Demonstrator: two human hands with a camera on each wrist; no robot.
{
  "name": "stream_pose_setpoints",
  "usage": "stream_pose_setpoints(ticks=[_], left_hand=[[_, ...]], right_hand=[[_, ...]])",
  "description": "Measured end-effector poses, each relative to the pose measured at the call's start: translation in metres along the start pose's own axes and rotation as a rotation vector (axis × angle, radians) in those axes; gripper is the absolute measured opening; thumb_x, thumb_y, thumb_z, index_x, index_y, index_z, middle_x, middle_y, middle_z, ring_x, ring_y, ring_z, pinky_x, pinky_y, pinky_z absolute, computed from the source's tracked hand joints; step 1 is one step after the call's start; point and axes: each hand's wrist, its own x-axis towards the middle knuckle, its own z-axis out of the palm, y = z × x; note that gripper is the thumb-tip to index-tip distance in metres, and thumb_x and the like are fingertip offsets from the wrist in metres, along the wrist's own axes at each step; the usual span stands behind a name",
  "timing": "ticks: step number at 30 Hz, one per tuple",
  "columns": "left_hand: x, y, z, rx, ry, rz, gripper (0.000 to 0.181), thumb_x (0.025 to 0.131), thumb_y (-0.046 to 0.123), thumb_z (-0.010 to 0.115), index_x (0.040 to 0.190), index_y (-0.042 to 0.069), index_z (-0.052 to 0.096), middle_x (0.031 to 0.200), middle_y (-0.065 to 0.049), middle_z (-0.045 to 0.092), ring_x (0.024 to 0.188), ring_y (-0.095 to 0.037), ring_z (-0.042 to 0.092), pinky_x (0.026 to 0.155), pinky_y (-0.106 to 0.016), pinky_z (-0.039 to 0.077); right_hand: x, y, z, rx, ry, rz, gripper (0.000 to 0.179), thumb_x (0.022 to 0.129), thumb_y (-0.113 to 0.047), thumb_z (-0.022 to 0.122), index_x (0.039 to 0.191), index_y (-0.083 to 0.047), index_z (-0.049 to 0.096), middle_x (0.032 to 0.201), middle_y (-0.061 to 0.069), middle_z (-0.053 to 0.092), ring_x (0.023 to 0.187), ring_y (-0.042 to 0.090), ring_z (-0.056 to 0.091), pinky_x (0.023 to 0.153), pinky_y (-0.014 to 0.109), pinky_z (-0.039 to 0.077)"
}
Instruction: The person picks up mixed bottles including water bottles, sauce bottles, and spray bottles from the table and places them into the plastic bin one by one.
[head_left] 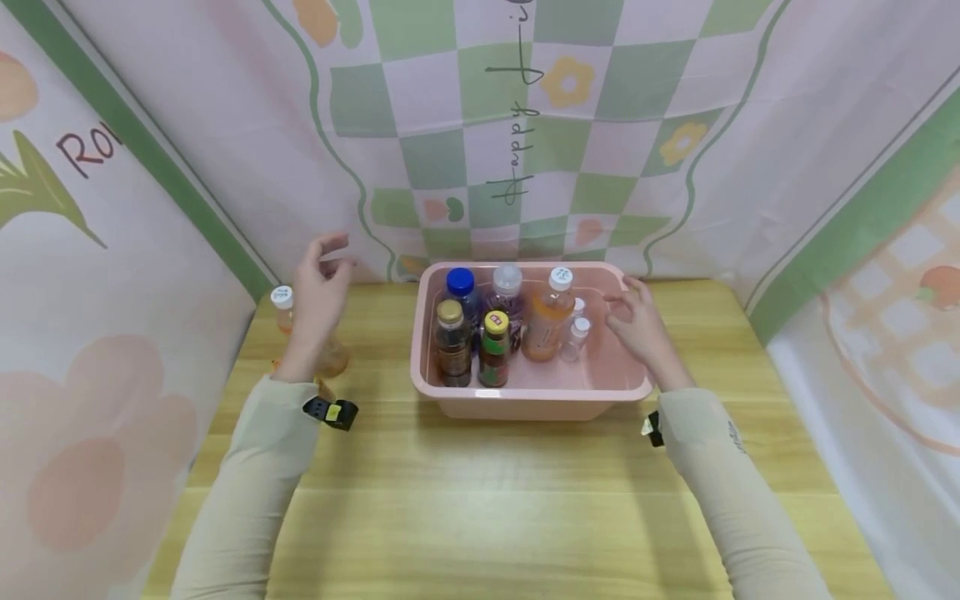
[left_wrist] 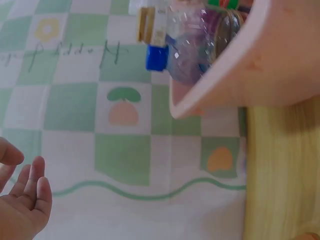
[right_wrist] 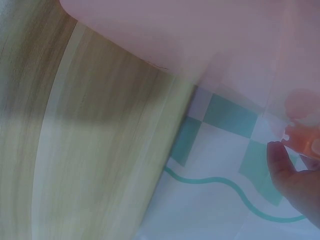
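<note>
My left hand [head_left: 322, 300] hovers over the table's left part, fingers loosely curved, nothing between them. Partly hidden behind it stands a clear bottle with a white cap [head_left: 282, 297]; orange and amber parts show around the wrist. At the pink bin's [head_left: 525, 405] right rim is my right hand [head_left: 641, 329], fingers loosely bent, fingertips close to the rim. Inside the bin stand a blue-capped bottle [head_left: 461, 282], a gold-capped dark bottle [head_left: 453, 346], a yellow-capped sauce bottle [head_left: 494, 350], a clear-capped purple bottle [head_left: 507, 283], an orange drink bottle [head_left: 546, 325] and small white-capped vials [head_left: 576, 340].
The bin sits near the back of the wooden table [head_left: 472, 500]. Behind it hangs a printed cloth [head_left: 495, 133] with green checks and flowers. More printed cloth stands at the left [head_left: 97, 333] and right [head_left: 900, 292] sides.
</note>
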Motion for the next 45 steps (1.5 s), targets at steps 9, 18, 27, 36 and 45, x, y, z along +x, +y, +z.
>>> stream_pose_setpoints(ticks=[9, 18, 27, 36, 45], left_hand=[[0.003, -0.019, -0.010, -0.001, 0.077, -0.050, 0.043, 0.093, 0.004, 0.045, 0.136, 0.007, 0.046, 0.134, -0.011, 0.055, 0.117, -0.024, 0.056, 0.100, -0.027, 0.047], [0.008, -0.036, -0.025, -0.041, 0.173, -0.061, 0.043, 0.093, 0.001, 0.046, 0.135, 0.002, 0.045, 0.131, -0.016, 0.053, 0.117, -0.025, 0.053, 0.103, -0.027, 0.045], [0.008, -0.055, -0.042, 0.010, 0.215, -0.167, 0.049, 0.089, 0.002, 0.043, 0.138, 0.008, 0.043, 0.136, -0.010, 0.050, 0.121, -0.019, 0.048, 0.105, -0.028, 0.042], [0.007, -0.066, -0.047, 0.033, 0.221, -0.211, 0.052, 0.087, 0.001, 0.045, 0.139, 0.008, 0.041, 0.138, -0.011, 0.049, 0.122, -0.018, 0.046, 0.105, -0.028, 0.041], [0.007, -0.073, -0.051, 0.067, 0.179, -0.247, 0.054, 0.091, 0.003, 0.047, 0.144, 0.010, 0.036, 0.144, -0.009, 0.044, 0.129, -0.020, 0.043, 0.105, -0.030, 0.042]], right_hand=[[0.000, 0.000, 0.000, -0.008, -0.010, 0.003, 0.042, 0.091, -0.008, 0.053, 0.130, 0.005, 0.048, 0.160, 0.018, 0.005, 0.142, 0.053, 0.011, 0.110, 0.072, 0.017], [0.000, 0.002, 0.000, -0.009, 0.000, -0.005, 0.042, 0.090, -0.008, 0.054, 0.130, 0.006, 0.049, 0.160, 0.020, 0.006, 0.142, 0.053, 0.012, 0.111, 0.071, 0.017], [0.001, 0.002, 0.001, -0.012, 0.005, -0.011, 0.042, 0.089, -0.007, 0.054, 0.129, 0.006, 0.049, 0.160, 0.020, 0.007, 0.142, 0.053, 0.012, 0.111, 0.072, 0.017], [0.001, 0.002, 0.000, -0.023, 0.004, -0.008, 0.043, 0.090, -0.008, 0.054, 0.130, 0.006, 0.049, 0.160, 0.020, 0.008, 0.141, 0.053, 0.014, 0.110, 0.072, 0.018], [0.000, 0.001, 0.000, -0.025, 0.006, -0.006, 0.042, 0.090, -0.009, 0.054, 0.129, 0.005, 0.050, 0.160, 0.019, 0.008, 0.142, 0.053, 0.013, 0.110, 0.073, 0.018]])
